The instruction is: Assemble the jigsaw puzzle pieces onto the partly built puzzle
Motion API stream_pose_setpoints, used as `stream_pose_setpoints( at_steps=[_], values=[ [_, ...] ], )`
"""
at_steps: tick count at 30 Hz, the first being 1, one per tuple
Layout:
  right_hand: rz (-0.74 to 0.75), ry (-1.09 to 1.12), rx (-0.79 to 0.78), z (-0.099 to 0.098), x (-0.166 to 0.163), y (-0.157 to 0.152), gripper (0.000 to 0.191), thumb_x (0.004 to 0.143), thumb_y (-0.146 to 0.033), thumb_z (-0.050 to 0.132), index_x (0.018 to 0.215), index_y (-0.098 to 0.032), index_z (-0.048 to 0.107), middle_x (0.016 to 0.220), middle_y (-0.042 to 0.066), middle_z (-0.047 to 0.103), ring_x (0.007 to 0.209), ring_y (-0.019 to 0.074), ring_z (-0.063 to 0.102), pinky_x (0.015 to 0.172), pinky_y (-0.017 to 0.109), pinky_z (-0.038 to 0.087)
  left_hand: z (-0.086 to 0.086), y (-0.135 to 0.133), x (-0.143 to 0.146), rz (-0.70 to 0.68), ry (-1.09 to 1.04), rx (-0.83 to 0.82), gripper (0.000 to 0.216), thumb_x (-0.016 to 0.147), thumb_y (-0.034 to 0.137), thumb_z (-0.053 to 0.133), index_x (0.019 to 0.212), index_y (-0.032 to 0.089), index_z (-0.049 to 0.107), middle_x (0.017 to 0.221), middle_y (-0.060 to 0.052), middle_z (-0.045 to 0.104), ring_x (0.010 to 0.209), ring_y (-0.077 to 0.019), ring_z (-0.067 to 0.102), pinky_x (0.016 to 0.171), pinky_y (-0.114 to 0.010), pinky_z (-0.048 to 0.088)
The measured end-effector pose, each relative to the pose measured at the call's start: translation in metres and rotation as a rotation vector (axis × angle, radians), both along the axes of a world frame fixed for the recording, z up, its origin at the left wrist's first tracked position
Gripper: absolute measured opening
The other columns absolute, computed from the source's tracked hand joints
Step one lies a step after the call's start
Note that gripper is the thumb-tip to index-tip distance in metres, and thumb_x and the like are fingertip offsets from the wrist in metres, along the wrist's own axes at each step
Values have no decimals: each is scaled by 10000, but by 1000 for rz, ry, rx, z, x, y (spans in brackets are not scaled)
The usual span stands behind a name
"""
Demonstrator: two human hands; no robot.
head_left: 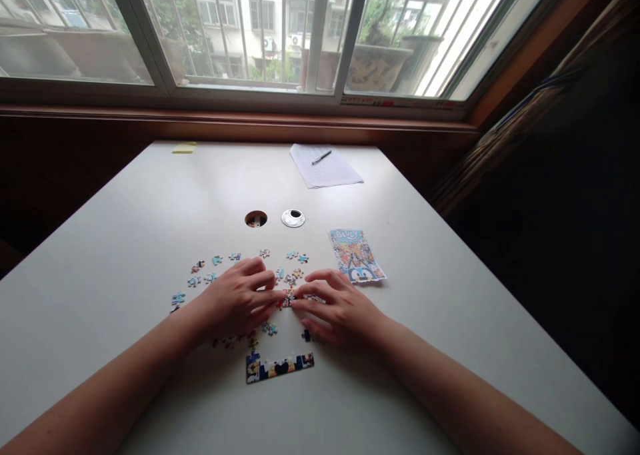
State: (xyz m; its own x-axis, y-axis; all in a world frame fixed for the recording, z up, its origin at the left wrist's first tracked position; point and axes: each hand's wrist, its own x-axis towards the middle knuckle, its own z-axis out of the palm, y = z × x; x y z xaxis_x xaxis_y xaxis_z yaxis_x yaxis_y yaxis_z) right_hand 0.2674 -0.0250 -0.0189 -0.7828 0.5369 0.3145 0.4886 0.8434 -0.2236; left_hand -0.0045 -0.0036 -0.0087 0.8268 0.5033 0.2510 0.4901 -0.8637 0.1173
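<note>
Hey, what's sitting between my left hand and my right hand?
In the head view, a small patch of colourful puzzle pieces lies between your left hand and right hand; some loose pieces lie just beyond it.

"Which words can you read?"

"One title: the lettering (349,235) across the top of the colourful picture sheet (357,258) on the tabletop (415,348). It seems to say 'Bluey', in pale capitals on light blue."

"Seems to?"

"The fourth letter is rough; it could pass for a C. I'd still go with 'Bluey'."

"And the white paper (327,172) under the pen (321,157)?"

"Faint rows cover it, too small to make out."

"That strip (367,100) along the bottom of the window frame?"

"Red marks, perhaps print, but too blurred to read."

"What about the blue puzzle piece (270,328)?"

"Pale marks on it; I can't tell whether they're letters."
</note>
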Motion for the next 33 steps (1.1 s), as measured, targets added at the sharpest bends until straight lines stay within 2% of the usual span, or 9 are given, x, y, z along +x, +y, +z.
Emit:
stream_pose_setpoints(
  at_steps=[19, 24, 33],
  values=[
    [-1, 7, 12, 0, -1, 0, 295, 961, -318, 577, 1244, -275, 649, 1241, 28, 665, 1207, 255, 480, 1024, 438, 423, -2, 2, -3, -15, -7, -13, 262, 934, 252, 574, 1178, 325, 639, 948, -36, 633, 901, -219, 505, 824, -370, 450],
    [-3, -14, 26, 0, 0, 0, 307, 949, -318, 597, 1251, -286, 644, 1247, 30, 658, 1223, 252, 471, 1023, 431, 420, -5, 3, -4, -17, -112, 11, 291, 911, 231, 589, 1178, 332, 646, 917, -28, 642, 865, -206, 515, 813, -363, 456],
    [7, 6, 9, 1, 0, 1, 304, 957, -314, 581, 1252, -279, 648, 1266, 28, 659, 1223, 258, 471, 1026, 439, 420, -11, 7, -12, 190, -417, 78, 231, 855, 111, 577, 1018, 255, 654, 846, -18, 650, 797, -185, 517, 777, -359, 480]
  ],
)
